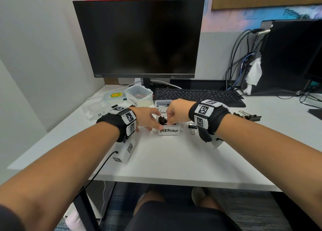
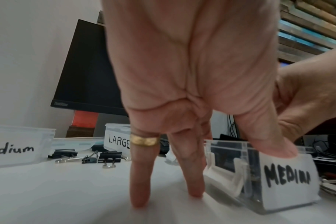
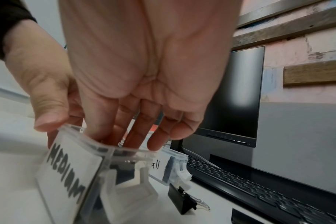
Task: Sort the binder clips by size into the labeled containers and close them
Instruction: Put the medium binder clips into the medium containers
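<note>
A clear box labelled MEDIUM [image 1: 169, 131] [image 2: 290, 181] [image 3: 71, 166] stands open at mid-table with black binder clips [image 1: 163, 120] inside. My left hand [image 1: 153, 126] steadies it: the thumb [image 2: 269, 144] presses on the front rim, and straight fingers [image 2: 142, 181] touch the table beside it. My right hand [image 1: 169, 120] reaches into the box, its fingers [image 3: 138, 128] pinching a clip's wire handle [image 3: 121, 142]; the clip's body is hidden. Behind are the Small box [image 1: 163, 102] [image 3: 169, 163] and the LARGE tub [image 1: 138, 95] [image 2: 115, 139].
Loose clips lie at the right [image 1: 247, 115], by my right wrist [image 1: 192, 126] [image 3: 182, 200] and left of the LARGE tub [image 2: 105, 156]. A translucent piece labelled Medium [image 1: 97, 108] [image 2: 15, 147] sits at the left. Keyboard [image 1: 196, 95], monitor [image 1: 139, 39] and cabled computer [image 1: 287, 56] fill the back.
</note>
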